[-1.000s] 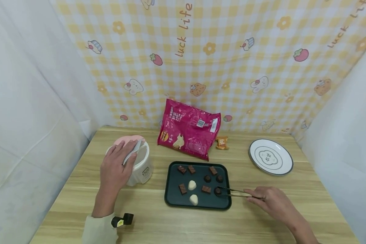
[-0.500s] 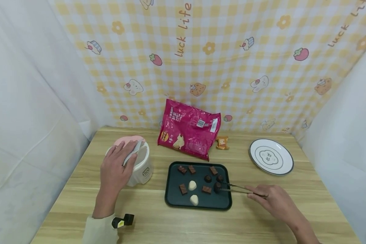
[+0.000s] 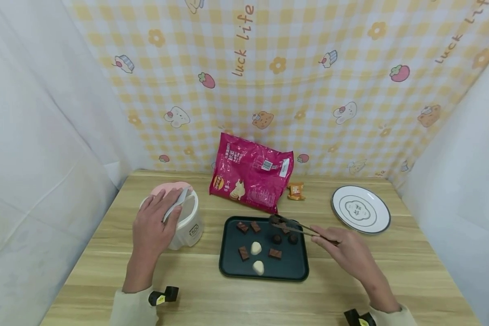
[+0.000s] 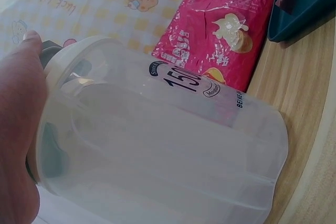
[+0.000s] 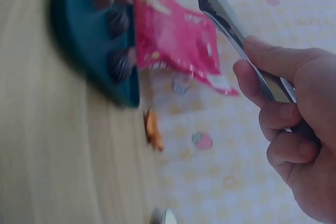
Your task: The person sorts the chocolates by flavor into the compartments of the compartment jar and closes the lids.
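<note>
My right hand point(image 3: 344, 251) grips metal tongs point(image 5: 231, 27) in the head and right wrist views. Their tips hold a dark round chocolate point(image 3: 275, 219) above the far right part of a dark green tray point(image 3: 265, 268). On that tray lie two more round dark chocolates point(image 3: 293, 238), several brown rectangular chocolates point(image 3: 275, 253) and two white ones point(image 3: 256, 247). Over at the left, my left hand point(image 3: 155, 222) lies on top of a translucent storage container point(image 4: 173, 145), holding its raised lid flap point(image 3: 177, 204) between thumb and fingers. The container's mouth is partly uncovered.
Behind the tray a magenta snack bag point(image 3: 252, 172) leans near the checked cloth backdrop. An orange-wrapped candy point(image 3: 296, 191) sits beside the bag. To the right stands a white plate point(image 3: 338, 201) with a dark rim, on the wooden table point(image 3: 244, 301).
The tongs have taken hold of the round chocolate at the tray's right side and lifted it, moving away from me and to the left. The left hand stays on the lid.
</note>
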Tool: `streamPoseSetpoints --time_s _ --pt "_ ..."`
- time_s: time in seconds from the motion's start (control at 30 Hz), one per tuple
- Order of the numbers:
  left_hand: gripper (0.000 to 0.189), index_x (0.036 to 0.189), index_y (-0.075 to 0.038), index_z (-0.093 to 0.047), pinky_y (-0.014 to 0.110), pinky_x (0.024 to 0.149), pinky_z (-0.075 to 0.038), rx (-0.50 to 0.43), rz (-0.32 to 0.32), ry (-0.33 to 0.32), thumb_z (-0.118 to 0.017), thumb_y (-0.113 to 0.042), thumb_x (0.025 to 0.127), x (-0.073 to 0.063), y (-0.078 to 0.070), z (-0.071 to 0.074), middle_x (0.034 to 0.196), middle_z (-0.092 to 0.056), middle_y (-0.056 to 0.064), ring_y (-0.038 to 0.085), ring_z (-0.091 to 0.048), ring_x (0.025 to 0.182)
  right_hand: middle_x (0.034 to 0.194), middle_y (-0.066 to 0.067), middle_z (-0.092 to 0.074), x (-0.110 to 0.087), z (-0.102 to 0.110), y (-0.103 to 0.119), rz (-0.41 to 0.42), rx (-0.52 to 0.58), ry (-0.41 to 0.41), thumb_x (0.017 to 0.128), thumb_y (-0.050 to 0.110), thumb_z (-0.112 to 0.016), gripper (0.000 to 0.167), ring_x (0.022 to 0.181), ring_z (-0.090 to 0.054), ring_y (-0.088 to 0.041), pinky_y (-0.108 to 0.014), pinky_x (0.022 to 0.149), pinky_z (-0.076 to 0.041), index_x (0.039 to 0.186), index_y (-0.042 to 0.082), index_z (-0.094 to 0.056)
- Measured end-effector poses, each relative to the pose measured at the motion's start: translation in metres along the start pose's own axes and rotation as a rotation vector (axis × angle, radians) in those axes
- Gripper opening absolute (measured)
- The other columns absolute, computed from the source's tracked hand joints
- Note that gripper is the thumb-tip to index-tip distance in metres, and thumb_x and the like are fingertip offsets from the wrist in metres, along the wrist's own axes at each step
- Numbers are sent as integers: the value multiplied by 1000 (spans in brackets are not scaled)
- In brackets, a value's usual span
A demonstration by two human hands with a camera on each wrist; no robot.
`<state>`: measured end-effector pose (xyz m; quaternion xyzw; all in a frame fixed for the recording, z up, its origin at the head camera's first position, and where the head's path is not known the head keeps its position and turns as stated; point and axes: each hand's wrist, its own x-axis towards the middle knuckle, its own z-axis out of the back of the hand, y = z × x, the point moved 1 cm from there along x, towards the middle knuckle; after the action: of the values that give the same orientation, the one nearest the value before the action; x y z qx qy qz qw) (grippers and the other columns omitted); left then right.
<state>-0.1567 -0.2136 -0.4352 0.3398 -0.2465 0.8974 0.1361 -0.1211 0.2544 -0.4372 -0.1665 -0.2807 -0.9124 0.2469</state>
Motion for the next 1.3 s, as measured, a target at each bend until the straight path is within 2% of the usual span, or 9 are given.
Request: streamPoseSetpoints --time_s 0.23,0.37,0.43,0.57,0.67,0.8,1.1,1.2,1.3 --pt "52 138 -11 -67 58 113 -36 -11 0 -8 -45 -47 108 0 0 0 135 -66 11 43 -59 126 99 2 -78 26 -21 19 -10 52 -39 90 16 -81 34 70 -63 -1 -23 54 -49 123 12 -77" --pt "55 138 -10 -67 59 112 -36 -6 -12 -18 -42 -49 108 1 0 0 134 -67 12 44 -59 126 107 0 -78 46 -34 34 44 64 -22 90 21 -82 37 89 -74 -11 -29 67 -59 125 12 -76" --pt "56 138 -9 -67 59 111 -37 -4 -17 -21 -41 -50 109 1 0 0 134 -67 13 44 -59 125 107 0 -78 55 -40 42 69 80 -10 89 20 -82 39 87 -73 -10 -27 66 -59 127 13 -76" --pt "55 138 -9 -66 59 112 -36 -2 -10 -12 -42 -49 108 0 0 0 134 -67 13 44 -59 126 85 6 -76 69 -49 57 102 114 -9 89 19 -83 42 65 -59 -3 -20 54 -47 129 13 -74" --pt "54 139 -9 -65 57 113 -35 4 5 1 -42 -46 109 -1 0 0 135 -66 14 43 -59 127 66 12 -62 79 -56 67 124 136 -16 89 19 -82 42 57 -44 -2 -20 49 -37 129 11 -74" --pt "49 139 -8 -65 56 114 -34 9 23 5 -44 -41 109 -2 -1 1 135 -65 16 43 -58 127 64 14 -58 89 -64 80 139 165 -26 89 17 -82 41 55 -39 -4 -21 48 -33 129 11 -73" --pt "49 140 -8 -64 53 115 -34 13 44 15 -42 -41 110 0 -1 1 136 -64 16 43 -58 127 78 6 -73 100 -83 106 162 216 -31 89 17 -82 41 61 -52 -3 -18 52 -42 129 10 -74" --pt "50 140 -9 -64 53 115 -35 8 46 16 -41 -42 110 1 -1 2 136 -64 15 43 -58 127 96 0 -78 102 -89 113 159 245 -27 90 18 -82 41 75 -68 -5 -16 60 -51 129 10 -73" --pt "51 140 -9 -64 53 114 -35 8 45 17 -40 -43 110 1 -1 1 137 -64 15 42 -58 128 110 -3 -77 103 -93 119 158 246 -33 91 21 -80 40 92 -74 -11 -16 65 -54 129 10 -73"
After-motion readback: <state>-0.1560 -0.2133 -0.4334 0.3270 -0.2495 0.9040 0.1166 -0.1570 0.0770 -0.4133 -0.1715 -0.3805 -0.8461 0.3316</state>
